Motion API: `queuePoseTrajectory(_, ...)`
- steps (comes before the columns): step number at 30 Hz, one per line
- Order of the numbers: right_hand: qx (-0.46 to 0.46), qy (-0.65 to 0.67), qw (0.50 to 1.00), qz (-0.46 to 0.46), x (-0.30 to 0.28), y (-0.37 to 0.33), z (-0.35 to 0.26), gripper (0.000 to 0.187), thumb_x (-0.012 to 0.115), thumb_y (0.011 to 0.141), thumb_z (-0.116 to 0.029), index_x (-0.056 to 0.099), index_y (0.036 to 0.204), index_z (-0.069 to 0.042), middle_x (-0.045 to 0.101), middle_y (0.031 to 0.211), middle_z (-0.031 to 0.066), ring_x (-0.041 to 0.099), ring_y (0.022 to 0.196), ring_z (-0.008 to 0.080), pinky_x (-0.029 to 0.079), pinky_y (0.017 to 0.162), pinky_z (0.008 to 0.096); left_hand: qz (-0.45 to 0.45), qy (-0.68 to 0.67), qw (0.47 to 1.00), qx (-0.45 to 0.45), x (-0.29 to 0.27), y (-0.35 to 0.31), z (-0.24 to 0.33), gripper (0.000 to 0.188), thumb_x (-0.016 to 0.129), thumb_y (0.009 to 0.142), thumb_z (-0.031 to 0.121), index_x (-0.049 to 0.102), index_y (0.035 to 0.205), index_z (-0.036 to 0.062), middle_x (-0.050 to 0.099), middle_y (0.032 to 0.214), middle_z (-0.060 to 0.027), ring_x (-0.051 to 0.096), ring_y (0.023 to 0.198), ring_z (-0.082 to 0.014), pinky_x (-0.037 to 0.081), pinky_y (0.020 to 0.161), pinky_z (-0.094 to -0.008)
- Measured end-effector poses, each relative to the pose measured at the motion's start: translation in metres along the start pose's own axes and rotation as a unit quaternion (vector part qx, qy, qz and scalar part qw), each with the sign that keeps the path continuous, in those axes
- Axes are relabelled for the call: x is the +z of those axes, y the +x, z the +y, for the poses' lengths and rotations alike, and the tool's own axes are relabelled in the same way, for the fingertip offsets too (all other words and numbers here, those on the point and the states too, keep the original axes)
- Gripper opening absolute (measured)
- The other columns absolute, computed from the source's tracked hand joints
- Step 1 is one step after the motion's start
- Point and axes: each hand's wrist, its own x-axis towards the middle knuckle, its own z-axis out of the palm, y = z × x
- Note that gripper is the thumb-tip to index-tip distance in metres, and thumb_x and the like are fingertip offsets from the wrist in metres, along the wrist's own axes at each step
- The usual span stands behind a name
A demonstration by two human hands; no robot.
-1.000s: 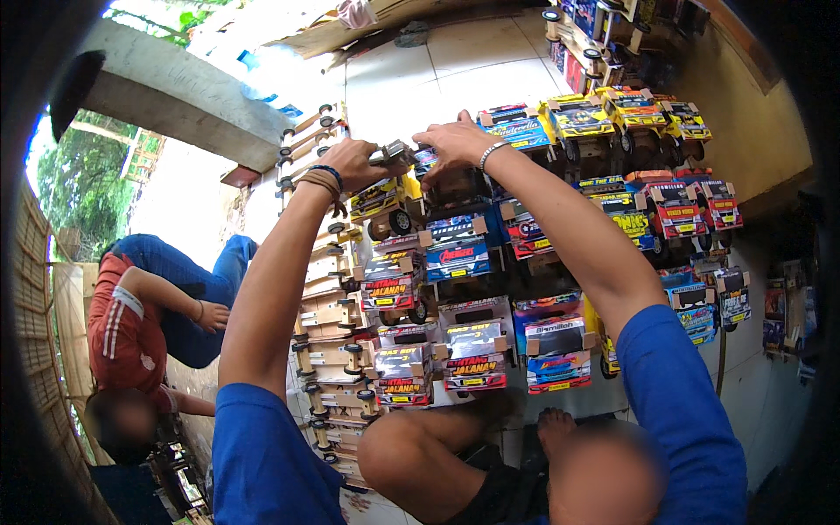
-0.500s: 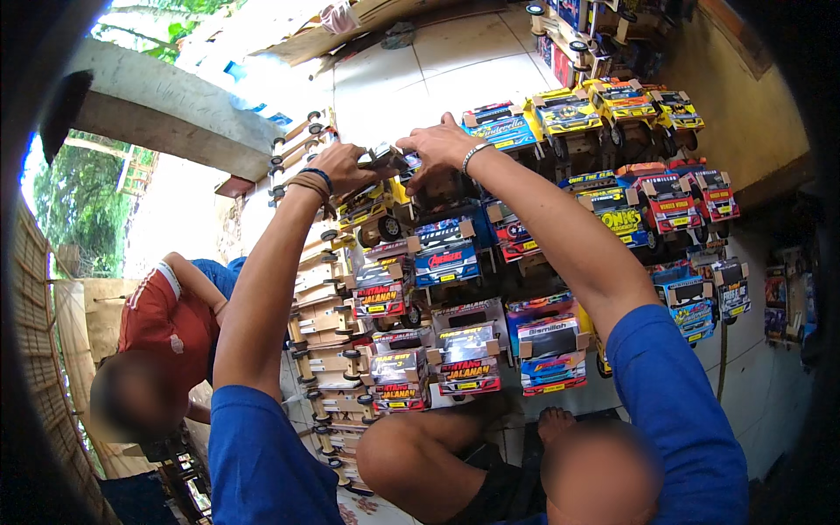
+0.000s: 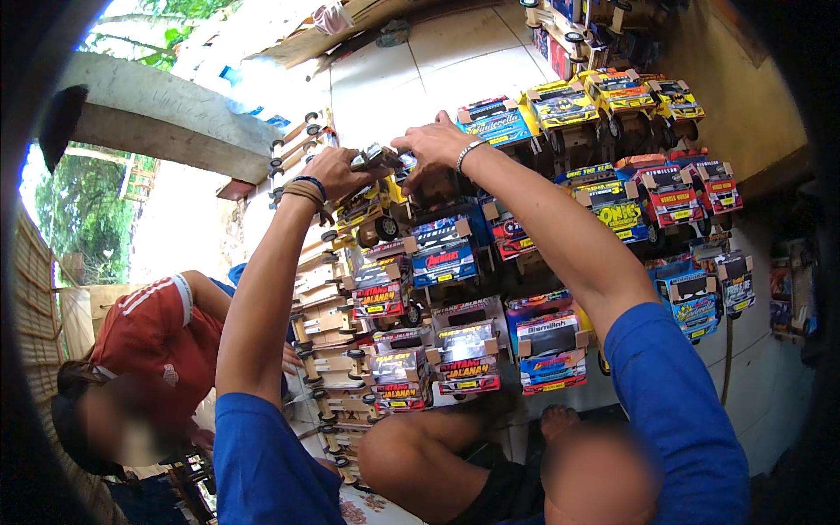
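Observation:
Both my arms reach forward over rows of painted wooden toy trucks. My left hand (image 3: 336, 173), with bands on the wrist, curls its fingers round the upper edge of a yellow toy truck (image 3: 366, 208) at the far left of the rows. On the same truck's far side is my right hand (image 3: 436, 149), wearing a bracelet, its fingers bent down around the top. A shiny grey piece (image 3: 378, 159) shows between my hands; its shape is partly hidden. Just right of my right hand stands a light-blue toy truck (image 3: 495, 122).
Red toy trucks (image 3: 381, 289) and a blue one (image 3: 442, 254) stand nearer me. Wooden chassis with black wheels (image 3: 328, 306) are stacked along the left. A person in a red shirt (image 3: 162, 324) sits at left. A concrete beam (image 3: 166, 114) crosses the upper left.
The person in red at left has leaned lower and further left, and a hand now shows beside the chassis stack. My hands stay almost in place on the truck.

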Motion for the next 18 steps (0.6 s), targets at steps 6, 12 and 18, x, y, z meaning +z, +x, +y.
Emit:
queuePoseTrajectory(6,0.001,-0.008,1.000,-0.004,-0.001,0.000,-0.001,0.095,0.078,0.057,-0.074,0.059,0.130,-0.016,0.064,0.123,0.0114,0.058,0.122,0.0305,0.026,0.107,0.0652,-0.001,0.001,1.000,0.001,0.002,0.003,-0.003,0.073,0.066,0.078,0.070,0.071,0.093,-0.0011,0.068,0.080,-0.0272,0.068,0.080,-0.0414,0.053,0.074,-0.0497)
queuePoseTrajectory(12,0.000,-0.014,1.000,-0.003,-0.001,-0.001,-0.002,0.095,0.078,0.058,-0.074,0.058,0.131,-0.016,0.064,0.124,0.0116,0.056,0.125,0.0300,0.026,0.108,0.0650,-0.003,0.013,1.000,0.001,0.007,0.008,-0.007,0.074,0.066,0.079,0.069,0.070,0.092,-0.0034,0.068,0.080,-0.0277,0.068,0.079,-0.0417,0.053,0.074,-0.0499)
queuePoseTrajectory(18,0.007,-0.026,1.000,-0.011,-0.002,0.002,-0.003,0.095,0.077,0.057,-0.075,0.059,0.130,-0.017,0.064,0.124,0.0115,0.057,0.123,0.0302,0.025,0.109,0.0651,0.037,0.015,0.999,-0.014,0.015,0.005,-0.001,0.080,0.064,0.078,0.074,0.071,0.086,-0.0054,0.066,0.070,-0.0254,0.067,0.065,-0.0375,0.052,0.063,-0.0484)
